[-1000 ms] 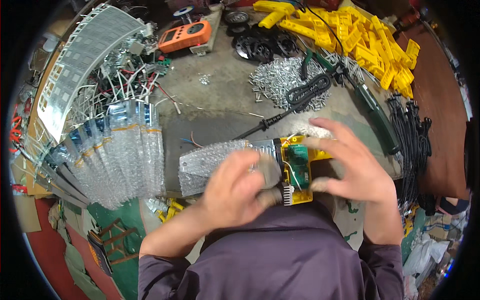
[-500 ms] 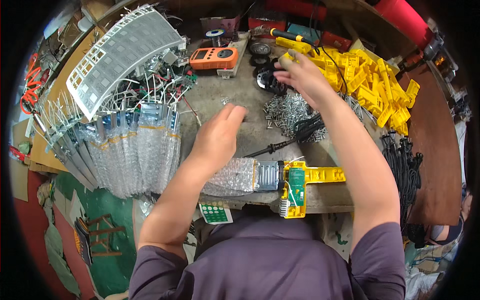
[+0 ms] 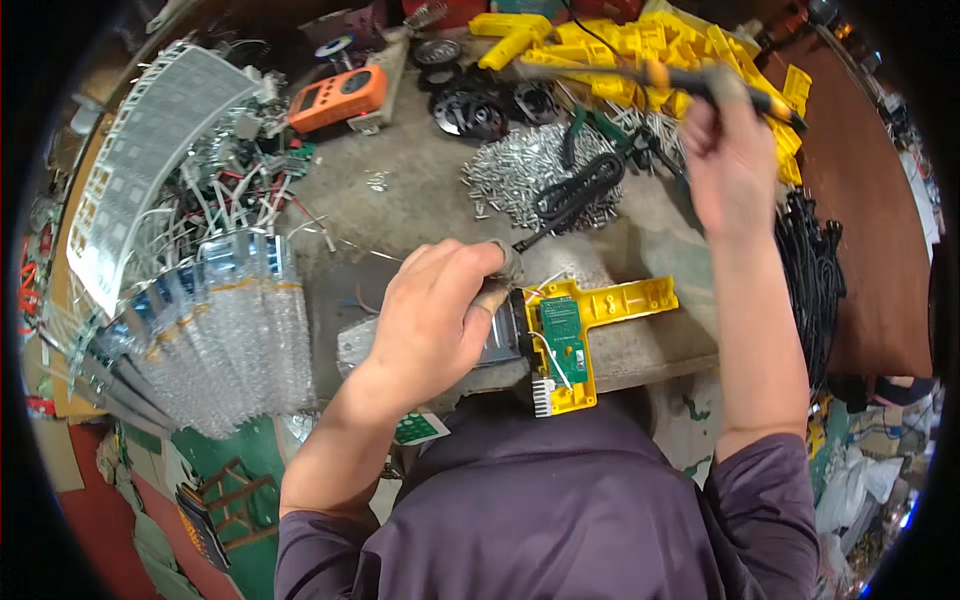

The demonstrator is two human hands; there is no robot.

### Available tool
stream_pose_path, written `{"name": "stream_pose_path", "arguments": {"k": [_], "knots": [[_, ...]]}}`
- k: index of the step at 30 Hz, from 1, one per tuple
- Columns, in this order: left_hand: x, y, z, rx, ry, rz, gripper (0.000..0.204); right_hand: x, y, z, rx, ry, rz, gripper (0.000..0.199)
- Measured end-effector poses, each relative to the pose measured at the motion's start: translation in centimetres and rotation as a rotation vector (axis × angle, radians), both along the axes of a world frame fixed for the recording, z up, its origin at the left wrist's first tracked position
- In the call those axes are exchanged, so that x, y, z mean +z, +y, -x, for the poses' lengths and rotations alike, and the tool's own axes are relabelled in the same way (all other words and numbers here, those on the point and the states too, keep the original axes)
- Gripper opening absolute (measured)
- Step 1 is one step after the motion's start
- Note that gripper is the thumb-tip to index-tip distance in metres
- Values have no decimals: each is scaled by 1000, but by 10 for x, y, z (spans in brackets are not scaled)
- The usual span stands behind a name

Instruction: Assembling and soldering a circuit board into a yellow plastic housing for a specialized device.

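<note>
My right hand (image 3: 735, 150), raised at the right, is closed around the handle of a soldering iron (image 3: 690, 80), its thin shaft pointing left. My left hand (image 3: 435, 305) is bent over a flat metal part (image 3: 500, 340), partly in bubble wrap, on the bench. Its thumb and forefinger come together beside the part's black end; what they pinch, if anything, is hidden. A grey cover sits on the forefinger. Adjoining that end is an opened yellow plastic housing (image 3: 630, 298) with a green circuit board (image 3: 562, 335), white wires and a finned metal piece (image 3: 542, 397).
Behind my hands lie a heap of screws (image 3: 510, 170), a coiled black cable (image 3: 580, 190) and black round parts (image 3: 470, 115). Yellow housings (image 3: 620, 45) fill the back right; black cables (image 3: 808, 270) hang at right. Bubble-wrapped parts (image 3: 235, 340) and an orange multimeter (image 3: 338, 98) are leftward.
My right hand has moved right and taken the soldering iron from the back of the bench. My left hand has come down and right to the yellow housing's edge. The view has shifted.
</note>
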State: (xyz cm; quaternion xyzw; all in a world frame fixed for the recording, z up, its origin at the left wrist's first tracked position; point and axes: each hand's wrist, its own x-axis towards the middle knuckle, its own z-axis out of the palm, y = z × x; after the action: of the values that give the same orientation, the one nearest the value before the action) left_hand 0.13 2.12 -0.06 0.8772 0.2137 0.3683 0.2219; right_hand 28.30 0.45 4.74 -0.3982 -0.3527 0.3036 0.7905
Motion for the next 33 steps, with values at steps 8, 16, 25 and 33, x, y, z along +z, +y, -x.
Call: {"name": "stream_pose_path", "arguments": {"k": [8,16,25,33], "knots": [[4,-7,-11,-155,93,17,30,-47,-124,-18,-101,149,338,23],[10,-18,-14,-180,160,16,25,-55,-113,-16,-32,136,440,23],[3,-15,-15,-197,154,32,27,-65,-108,-14,-15,111,476,19],[2,-14,-17,-224,132,25,31,-69,-107,-15,-8,101,482,18]]}}
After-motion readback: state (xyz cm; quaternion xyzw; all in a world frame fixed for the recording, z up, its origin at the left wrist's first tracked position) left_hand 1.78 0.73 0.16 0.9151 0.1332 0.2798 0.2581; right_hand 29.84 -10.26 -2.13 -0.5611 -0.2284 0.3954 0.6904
